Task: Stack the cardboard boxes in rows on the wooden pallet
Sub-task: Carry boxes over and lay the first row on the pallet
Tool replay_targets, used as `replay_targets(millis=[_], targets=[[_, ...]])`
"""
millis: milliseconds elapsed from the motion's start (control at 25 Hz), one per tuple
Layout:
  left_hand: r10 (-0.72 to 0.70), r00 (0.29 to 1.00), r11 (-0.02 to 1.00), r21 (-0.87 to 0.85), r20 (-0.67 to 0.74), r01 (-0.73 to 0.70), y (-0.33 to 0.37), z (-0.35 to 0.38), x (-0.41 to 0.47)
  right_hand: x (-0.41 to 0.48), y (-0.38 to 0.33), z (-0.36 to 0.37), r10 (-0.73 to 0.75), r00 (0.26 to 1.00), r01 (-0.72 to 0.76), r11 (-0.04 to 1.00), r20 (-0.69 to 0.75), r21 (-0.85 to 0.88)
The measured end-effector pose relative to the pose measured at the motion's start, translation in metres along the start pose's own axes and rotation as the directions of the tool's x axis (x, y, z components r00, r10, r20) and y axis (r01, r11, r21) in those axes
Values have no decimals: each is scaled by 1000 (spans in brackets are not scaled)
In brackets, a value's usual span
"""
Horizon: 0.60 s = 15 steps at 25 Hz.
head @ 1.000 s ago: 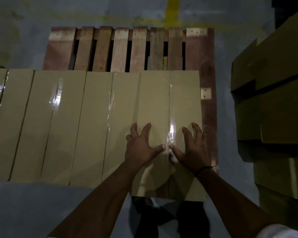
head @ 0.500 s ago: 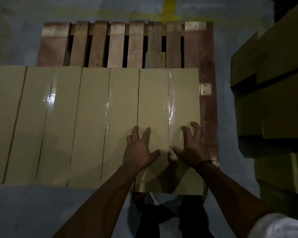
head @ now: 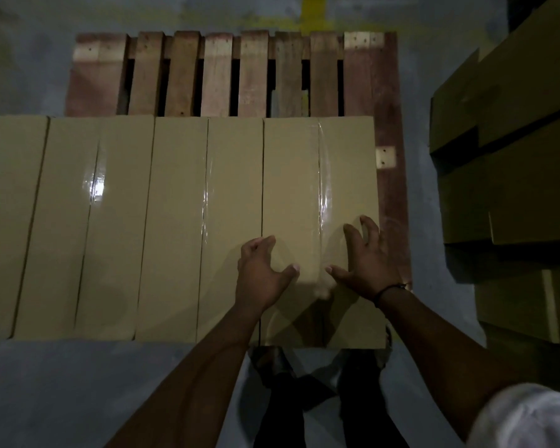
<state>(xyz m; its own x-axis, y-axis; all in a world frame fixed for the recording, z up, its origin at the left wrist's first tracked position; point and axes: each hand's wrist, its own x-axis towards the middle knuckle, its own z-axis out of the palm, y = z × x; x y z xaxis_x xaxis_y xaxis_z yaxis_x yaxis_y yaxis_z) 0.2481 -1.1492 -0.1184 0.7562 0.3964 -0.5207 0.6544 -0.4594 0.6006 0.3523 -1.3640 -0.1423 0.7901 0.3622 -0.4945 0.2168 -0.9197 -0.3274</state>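
A grey floor (head: 46,399) is carrying the pallet (head: 220,76). The tan, tape-glossed box (head: 291,176) at the row's 3 o'clock end is lying under the left hand (head: 261,276) and right hand (head: 369,263), their fingers (head: 351,236) spreading, loosely bent.

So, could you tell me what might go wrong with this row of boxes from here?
The rightmost box, under the left hand and right hand, seems to stick out slightly nearer than its neighbours, so upper layers might stack crooked. The row appears to run past the left edge of the pallet; overhanging boxes could tip.
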Motion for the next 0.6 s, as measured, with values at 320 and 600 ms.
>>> replay_targets(millis=[320, 600], targets=[[57, 997, 998, -3, 58, -57, -24, 1, -18, -6, -2, -4, 17, 999, -15, 999, 39, -44], [175, 941, 934, 255, 290, -252, -45, -8, -47, -36, -21, 15, 118, 990, -110, 988, 75, -105]])
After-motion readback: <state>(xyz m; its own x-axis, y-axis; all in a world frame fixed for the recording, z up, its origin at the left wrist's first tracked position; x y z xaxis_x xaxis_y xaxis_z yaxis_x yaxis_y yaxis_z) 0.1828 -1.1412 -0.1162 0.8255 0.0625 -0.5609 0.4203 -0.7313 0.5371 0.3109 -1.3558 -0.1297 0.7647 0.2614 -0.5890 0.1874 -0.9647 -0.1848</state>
